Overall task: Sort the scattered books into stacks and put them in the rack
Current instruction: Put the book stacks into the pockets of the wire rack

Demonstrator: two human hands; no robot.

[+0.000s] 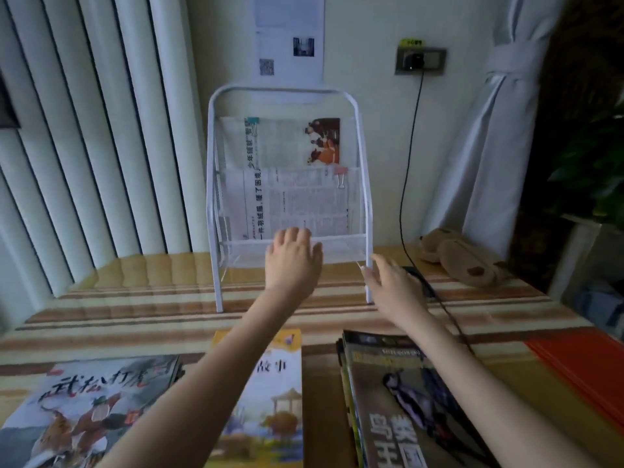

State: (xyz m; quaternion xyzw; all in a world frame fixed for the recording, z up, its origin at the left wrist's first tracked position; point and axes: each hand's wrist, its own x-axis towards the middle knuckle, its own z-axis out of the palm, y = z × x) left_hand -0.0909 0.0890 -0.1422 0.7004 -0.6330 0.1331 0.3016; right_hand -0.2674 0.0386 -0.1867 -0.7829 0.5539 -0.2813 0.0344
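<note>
White wire makes up the rack (351, 106) we see at 12 o'clock on the striped worktop (135, 298), with clipped newspapers (297, 201) in its two upper pockets. Our left hand (293, 261) lies with fingers straight against the lowest mesh pocket, holding nothing. Our right hand (391, 285), fingers spread, reaches the rack's front leg at 1 o'clock. Three book stacks lie near us: the tiger book (84, 410) at 8 o'clock, the yellow book (273, 400) at 6, the magazines (398, 400) at 5.
</note>
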